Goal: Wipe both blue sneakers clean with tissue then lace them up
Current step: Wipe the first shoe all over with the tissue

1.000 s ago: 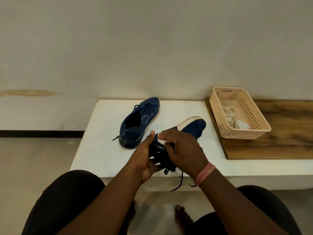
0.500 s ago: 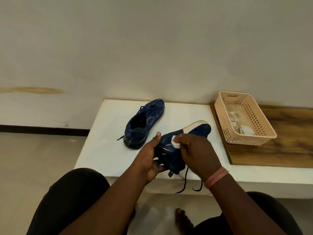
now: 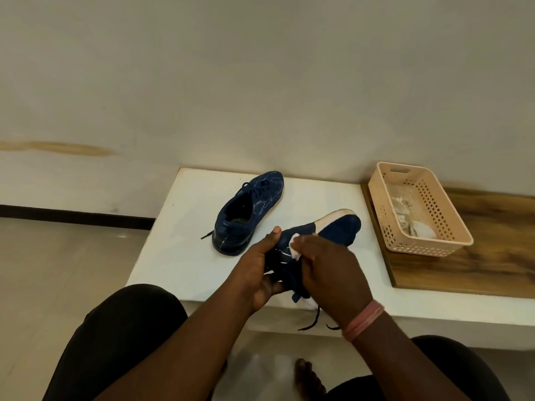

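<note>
Wiping is under way at centre frame: the left hand (image 3: 257,273) grips the held sneaker (image 3: 333,230), the right hand (image 3: 330,270) pinches tissue (image 3: 295,246) against it, while the second sneaker (image 3: 249,215) lies upper centre on the white bench (image 3: 179,250); lacing remains.

Dim, flat indoor light; my forearms lie in soft shadow at 6 o'clock, wide-angle bending toward the edges, slight softness overall
</note>
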